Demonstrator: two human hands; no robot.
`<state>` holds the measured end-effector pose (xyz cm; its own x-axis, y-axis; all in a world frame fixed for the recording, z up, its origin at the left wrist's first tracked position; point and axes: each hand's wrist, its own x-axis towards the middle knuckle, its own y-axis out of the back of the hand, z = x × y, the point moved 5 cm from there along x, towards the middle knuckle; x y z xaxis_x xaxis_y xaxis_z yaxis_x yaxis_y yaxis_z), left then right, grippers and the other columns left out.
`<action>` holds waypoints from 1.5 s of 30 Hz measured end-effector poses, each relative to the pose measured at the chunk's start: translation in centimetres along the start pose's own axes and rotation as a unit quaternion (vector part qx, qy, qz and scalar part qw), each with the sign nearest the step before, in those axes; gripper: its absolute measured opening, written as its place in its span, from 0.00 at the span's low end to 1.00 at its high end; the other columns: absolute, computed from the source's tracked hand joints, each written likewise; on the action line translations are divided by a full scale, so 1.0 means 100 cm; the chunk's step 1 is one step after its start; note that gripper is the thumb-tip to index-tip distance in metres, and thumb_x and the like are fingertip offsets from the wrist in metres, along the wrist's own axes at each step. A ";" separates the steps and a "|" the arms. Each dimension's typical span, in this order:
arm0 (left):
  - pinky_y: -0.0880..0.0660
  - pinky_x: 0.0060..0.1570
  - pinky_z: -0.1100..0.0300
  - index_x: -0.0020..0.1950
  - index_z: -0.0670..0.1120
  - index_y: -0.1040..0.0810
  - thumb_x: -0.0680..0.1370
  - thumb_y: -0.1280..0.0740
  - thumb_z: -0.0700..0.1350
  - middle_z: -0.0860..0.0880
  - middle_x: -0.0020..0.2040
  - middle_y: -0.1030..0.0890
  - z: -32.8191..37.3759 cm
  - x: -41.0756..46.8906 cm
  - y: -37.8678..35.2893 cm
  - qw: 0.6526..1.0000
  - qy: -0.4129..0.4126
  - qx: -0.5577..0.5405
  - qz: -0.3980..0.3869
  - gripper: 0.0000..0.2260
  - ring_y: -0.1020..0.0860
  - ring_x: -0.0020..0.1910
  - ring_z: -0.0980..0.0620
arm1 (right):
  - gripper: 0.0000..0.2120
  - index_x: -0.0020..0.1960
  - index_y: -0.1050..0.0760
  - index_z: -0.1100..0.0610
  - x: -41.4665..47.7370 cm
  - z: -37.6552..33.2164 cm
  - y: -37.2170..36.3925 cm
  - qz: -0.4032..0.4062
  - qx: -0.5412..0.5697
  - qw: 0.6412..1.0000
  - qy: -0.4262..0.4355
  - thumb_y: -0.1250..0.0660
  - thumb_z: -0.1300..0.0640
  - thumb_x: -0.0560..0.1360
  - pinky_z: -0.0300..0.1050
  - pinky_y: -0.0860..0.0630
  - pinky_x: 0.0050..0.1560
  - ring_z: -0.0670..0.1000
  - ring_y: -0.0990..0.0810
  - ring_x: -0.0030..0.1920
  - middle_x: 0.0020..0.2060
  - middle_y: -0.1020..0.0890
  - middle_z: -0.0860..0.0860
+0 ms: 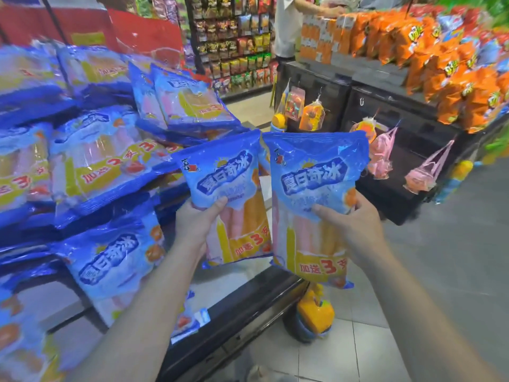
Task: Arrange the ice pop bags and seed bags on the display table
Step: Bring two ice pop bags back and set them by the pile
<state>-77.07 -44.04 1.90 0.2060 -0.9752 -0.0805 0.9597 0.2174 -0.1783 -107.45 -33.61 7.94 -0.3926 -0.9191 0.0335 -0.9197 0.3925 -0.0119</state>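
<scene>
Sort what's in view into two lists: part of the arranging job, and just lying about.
Job: ice pop bag in left hand; ice pop bag in right hand; stacked ice pop bags; display table.

Lying about: orange snack bags; hanging pink net toys; snack shelves.

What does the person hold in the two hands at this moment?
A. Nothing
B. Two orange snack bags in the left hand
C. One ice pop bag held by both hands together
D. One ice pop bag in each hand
D: the left hand grips one blue ice pop bag and the right hand grips a second ice pop bag, both upright, side by side.
</scene>
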 end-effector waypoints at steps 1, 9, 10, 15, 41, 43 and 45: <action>0.19 0.58 0.46 0.50 0.47 0.15 0.71 0.20 0.37 0.49 0.47 0.11 -0.004 0.009 -0.003 1.000 0.002 0.004 -0.001 0.11 0.14 0.48 0.46 | 0.20 0.59 0.19 0.57 0.008 0.001 -0.003 -0.004 0.002 1.000 0.000 0.20 0.67 0.69 0.46 0.15 0.47 0.50 0.11 0.48 0.48 0.10 0.47; 0.19 0.58 0.41 0.55 0.47 0.16 0.69 0.19 0.42 0.46 0.52 0.12 -0.035 0.055 -0.019 0.998 0.055 0.018 0.012 0.16 0.13 0.53 0.44 | 0.17 0.55 0.18 0.53 0.060 0.010 -0.023 -0.033 -0.009 0.999 -0.002 0.19 0.66 0.69 0.47 0.15 0.47 0.50 0.11 0.47 0.48 0.10 0.47; 0.18 0.58 0.41 0.55 0.47 0.16 0.69 0.19 0.42 0.47 0.52 0.12 -0.039 0.057 -0.020 0.998 0.060 0.022 0.020 0.16 0.13 0.52 0.45 | 0.17 0.54 0.18 0.52 0.065 0.011 -0.025 -0.041 -0.008 0.999 -0.003 0.20 0.66 0.70 0.47 0.15 0.46 0.49 0.11 0.47 0.47 0.10 0.47; 0.17 0.56 0.45 0.55 0.49 0.16 0.61 0.18 0.52 0.50 0.50 0.11 -0.050 0.064 -0.023 0.994 0.073 0.039 0.068 0.24 0.13 0.51 0.48 | 0.17 0.54 0.18 0.53 0.088 0.019 -0.032 -0.078 -0.004 0.997 -0.008 0.21 0.67 0.70 0.42 0.16 0.42 0.49 0.11 0.46 0.47 0.10 0.46; 0.19 0.53 0.60 0.59 0.47 0.26 0.75 0.23 0.45 0.54 0.52 0.18 -0.072 0.022 0.006 0.973 0.038 0.220 0.066 0.17 0.18 0.51 0.58 | 0.18 0.57 0.18 0.55 0.122 0.041 -0.057 -0.231 0.017 0.971 -0.058 0.20 0.65 0.69 0.49 0.14 0.45 0.53 0.10 0.48 0.50 0.10 0.51; 0.20 0.59 0.52 0.61 0.48 0.28 0.77 0.25 0.44 0.51 0.54 0.20 -0.080 0.011 0.022 0.965 0.020 0.249 0.081 0.17 0.20 0.52 0.58 | 0.19 0.58 0.18 0.55 0.122 0.043 -0.063 -0.243 0.026 0.968 -0.063 0.20 0.66 0.69 0.50 0.14 0.46 0.54 0.10 0.49 0.51 0.10 0.51; 0.23 0.63 0.45 0.62 0.49 0.27 0.78 0.27 0.47 0.48 0.59 0.22 -0.094 -0.001 0.032 0.928 0.010 0.364 0.079 0.15 0.21 0.57 0.52 | 0.22 0.60 0.19 0.57 0.120 0.046 -0.071 -0.256 0.033 0.964 -0.065 0.19 0.64 0.68 0.52 0.15 0.47 0.55 0.11 0.50 0.52 0.10 0.52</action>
<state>-75.79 -42.87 -7.93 0.3577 -0.9313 -0.0690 0.7944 0.2646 0.5467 -105.70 -47.60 3.83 0.1205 -0.9899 -0.0743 -0.9894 -0.1137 -0.0901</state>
